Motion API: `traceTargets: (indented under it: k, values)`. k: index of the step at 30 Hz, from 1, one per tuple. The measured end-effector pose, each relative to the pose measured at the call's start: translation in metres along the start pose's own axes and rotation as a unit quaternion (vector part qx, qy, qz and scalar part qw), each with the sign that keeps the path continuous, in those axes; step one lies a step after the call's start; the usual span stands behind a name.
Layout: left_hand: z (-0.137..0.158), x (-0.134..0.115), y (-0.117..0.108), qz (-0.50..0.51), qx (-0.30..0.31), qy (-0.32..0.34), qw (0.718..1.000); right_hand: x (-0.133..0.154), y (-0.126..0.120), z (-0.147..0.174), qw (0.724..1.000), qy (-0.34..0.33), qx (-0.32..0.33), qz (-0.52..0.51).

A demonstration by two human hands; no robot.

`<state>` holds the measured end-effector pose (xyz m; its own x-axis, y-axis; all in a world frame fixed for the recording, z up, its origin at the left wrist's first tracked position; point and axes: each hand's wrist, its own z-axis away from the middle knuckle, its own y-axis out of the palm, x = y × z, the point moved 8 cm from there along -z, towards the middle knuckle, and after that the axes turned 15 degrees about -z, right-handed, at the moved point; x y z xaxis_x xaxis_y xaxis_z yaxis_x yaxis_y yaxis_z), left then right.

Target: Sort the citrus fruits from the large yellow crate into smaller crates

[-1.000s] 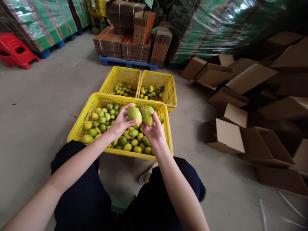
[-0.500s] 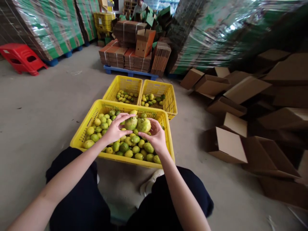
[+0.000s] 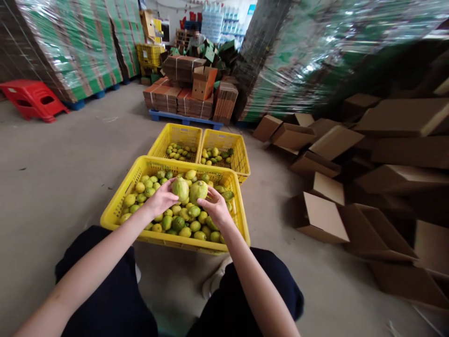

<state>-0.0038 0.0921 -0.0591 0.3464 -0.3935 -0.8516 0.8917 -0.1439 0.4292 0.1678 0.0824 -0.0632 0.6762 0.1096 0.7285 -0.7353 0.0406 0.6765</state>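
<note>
My left hand (image 3: 162,199) grips a greenish-yellow lemon (image 3: 180,189) between thumb and fingers. Close beside it, a second lemon (image 3: 198,192) is held in my right hand (image 3: 216,206). Both fruits are up above a large yellow crate (image 3: 121,199), which holds many green and yellow lemons (image 3: 178,223). Whether the two held lemons touch is hard to tell.
Two smaller yellow crates (image 3: 247,161) with some lemons stand just behind the large one. Flattened cartons (image 3: 161,96) are stacked on a blue pallet (image 3: 185,118). Open cardboard boxes (image 3: 326,215) are heaped at right. A red stool (image 3: 33,98) stands at left; a person is far back.
Both hands have shifted slightly, and the lemons in them have turned to show other sides. The camera view has tilted up a little, so the scene sits lower in the picture.
</note>
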Motion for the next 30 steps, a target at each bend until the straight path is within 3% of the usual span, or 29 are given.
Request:
traceTargets:
  k: [6,13,16,21,26,30]
  values:
    - [0.002,0.015,0.005,0.112,-0.044,-0.083,0.989,-0.010,0.002,0.001,0.996,0.046,-0.015,-0.072]
    - [-0.005,0.010,0.004,0.108,-0.075,-0.045,0.990,-0.024,0.016,-0.006,0.995,0.040,-0.026,-0.085]
    - [-0.010,0.012,0.008,0.117,-0.078,-0.057,0.988,-0.029,0.023,-0.013,0.994,0.037,-0.039,-0.098]
    - [-0.020,0.017,0.010,0.163,-0.104,-0.098,0.976,-0.038,0.037,-0.025,0.981,0.090,-0.045,-0.168]
    - [-0.022,0.000,0.008,0.194,-0.127,-0.017,0.973,-0.030,0.037,-0.030,0.959,0.101,-0.102,-0.244]
    - [-0.019,0.000,0.012,0.190,-0.111,-0.031,0.975,-0.024,0.040,-0.030,0.956,0.102,-0.076,-0.264]
